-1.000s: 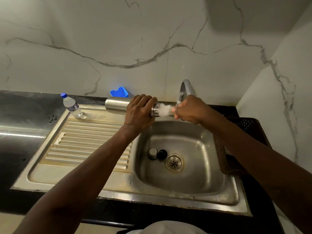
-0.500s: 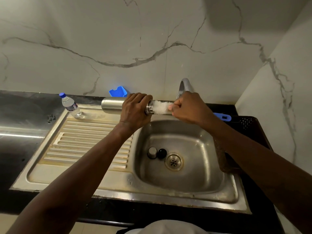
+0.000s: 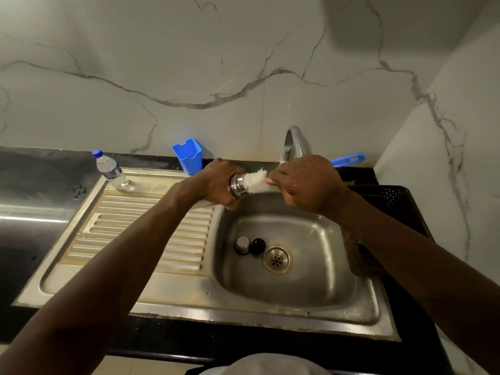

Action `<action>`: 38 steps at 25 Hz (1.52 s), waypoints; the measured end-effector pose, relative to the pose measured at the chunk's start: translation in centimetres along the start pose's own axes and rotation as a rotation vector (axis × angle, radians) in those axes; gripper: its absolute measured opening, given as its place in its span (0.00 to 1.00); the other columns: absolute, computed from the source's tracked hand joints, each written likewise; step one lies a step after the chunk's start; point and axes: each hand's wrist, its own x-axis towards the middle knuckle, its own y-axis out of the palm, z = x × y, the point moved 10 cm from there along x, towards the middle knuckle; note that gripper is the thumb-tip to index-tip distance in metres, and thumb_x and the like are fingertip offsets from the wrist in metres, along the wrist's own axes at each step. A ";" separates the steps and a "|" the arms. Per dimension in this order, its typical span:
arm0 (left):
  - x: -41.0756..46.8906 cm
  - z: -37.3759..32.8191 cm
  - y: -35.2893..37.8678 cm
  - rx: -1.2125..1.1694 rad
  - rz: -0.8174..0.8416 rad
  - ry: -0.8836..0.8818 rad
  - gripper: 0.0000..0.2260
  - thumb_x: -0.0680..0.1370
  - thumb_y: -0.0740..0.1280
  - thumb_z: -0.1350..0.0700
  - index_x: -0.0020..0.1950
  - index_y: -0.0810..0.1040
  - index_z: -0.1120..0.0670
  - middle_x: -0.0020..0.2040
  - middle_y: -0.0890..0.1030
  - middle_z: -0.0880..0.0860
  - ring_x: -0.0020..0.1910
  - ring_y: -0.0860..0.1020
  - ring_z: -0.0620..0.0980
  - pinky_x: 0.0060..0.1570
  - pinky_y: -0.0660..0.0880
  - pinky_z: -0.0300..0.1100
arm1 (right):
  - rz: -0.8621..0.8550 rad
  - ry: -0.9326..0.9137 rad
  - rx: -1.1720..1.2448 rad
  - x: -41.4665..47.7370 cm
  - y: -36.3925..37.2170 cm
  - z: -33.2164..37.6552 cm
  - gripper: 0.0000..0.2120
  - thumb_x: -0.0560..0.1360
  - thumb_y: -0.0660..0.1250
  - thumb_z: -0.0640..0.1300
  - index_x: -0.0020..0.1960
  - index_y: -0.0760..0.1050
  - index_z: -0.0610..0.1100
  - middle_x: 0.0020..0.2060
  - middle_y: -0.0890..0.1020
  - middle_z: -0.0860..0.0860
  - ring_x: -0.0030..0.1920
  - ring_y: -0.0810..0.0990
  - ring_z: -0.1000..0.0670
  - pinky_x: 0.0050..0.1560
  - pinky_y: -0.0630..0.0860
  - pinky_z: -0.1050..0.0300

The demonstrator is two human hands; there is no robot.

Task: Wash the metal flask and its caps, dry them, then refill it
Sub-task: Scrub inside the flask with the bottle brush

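1. Bristles of the white brush head [image 3: 255, 181] now sit mostly outside the mouth of the metal flask [image 3: 237, 185]. The blue brush handle [image 3: 349, 159] pokes out behind the right grip [image 3: 305, 182], where a second ago no handle showed. I read this as the outward half of a scrubbing stroke
2. Flask body, which stuck out to the left of the left grip [image 3: 216, 182] a moment back, is now hidden behind that grip and forearm. The blue holder [image 3: 189, 155] at the wall is therefore in full view. Only the threaded neck of the flask shows, held above the back edge of the sink basin [image 3: 324, 266], just in front of the tap [image 3: 293, 142]
3. Left grip is clenched round the flask just below its neck, while the right grip is clenched round the brush stem close to the bristles, with a wet sheen on its back
4. Caps have not moved: the steel cap [image 3: 242, 244] and the black cap [image 3: 258, 245] lie touching on the basin floor, just beside the drain [image 3: 277, 259]
5. Judgement: the inside wash looks to be still in hand, and the caps, the drying and the refill are all yet to come
6. Materials: the flask neck is bright ribbed steel, the bristles are soft, shaggy and white, and the basin is dull brushed steel. The drainboard [image 3: 151, 226] is ridged and stained, the plastic bottle [image 3: 111, 170] is clear with a blue lid, and the surface [image 3: 27, 239] is dark and glossy
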 end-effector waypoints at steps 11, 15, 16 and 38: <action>-0.9 -3.0 -3.5 -0.150 -0.406 0.152 0.48 0.60 0.84 0.45 0.77 0.69 0.50 0.65 0.81 0.50 0.51 0.83 0.46 0.52 0.81 0.39 | -0.069 0.389 0.361 0.5 0.2 -3.4 0.13 0.81 0.65 0.51 0.52 0.85 0.45 0.39 0.84 0.47 0.37 0.74 0.49 0.41 0.64 0.60; -0.7 -1.4 -2.0 -0.002 -0.241 0.055 0.50 0.61 0.85 0.41 0.77 0.67 0.52 0.70 0.77 0.52 0.59 0.81 0.50 0.57 0.80 0.44 | -0.101 0.409 0.537 -0.5 1.2 -4.5 0.12 0.80 0.68 0.51 0.43 0.85 0.47 0.25 0.70 0.61 0.27 0.67 0.59 0.33 0.58 0.66; -0.8 -1.2 -1.6 0.042 -0.243 0.047 0.41 0.63 0.83 0.44 0.72 0.72 0.51 0.61 0.82 0.52 0.53 0.83 0.52 0.52 0.82 0.46 | -0.096 0.397 0.537 -0.6 1.2 -4.5 0.12 0.80 0.68 0.52 0.43 0.85 0.47 0.25 0.69 0.60 0.26 0.67 0.60 0.32 0.58 0.66; -1.4 5.6 1.6 0.034 -0.213 -0.127 0.29 0.62 0.81 0.57 0.61 0.77 0.49 0.49 0.77 0.46 0.45 0.79 0.49 0.43 0.77 0.44 | -0.056 0.375 0.185 -4.9 1.3 -7.1 0.11 0.76 0.71 0.51 0.37 0.80 0.48 0.26 0.78 0.51 0.27 0.70 0.49 0.34 0.62 0.60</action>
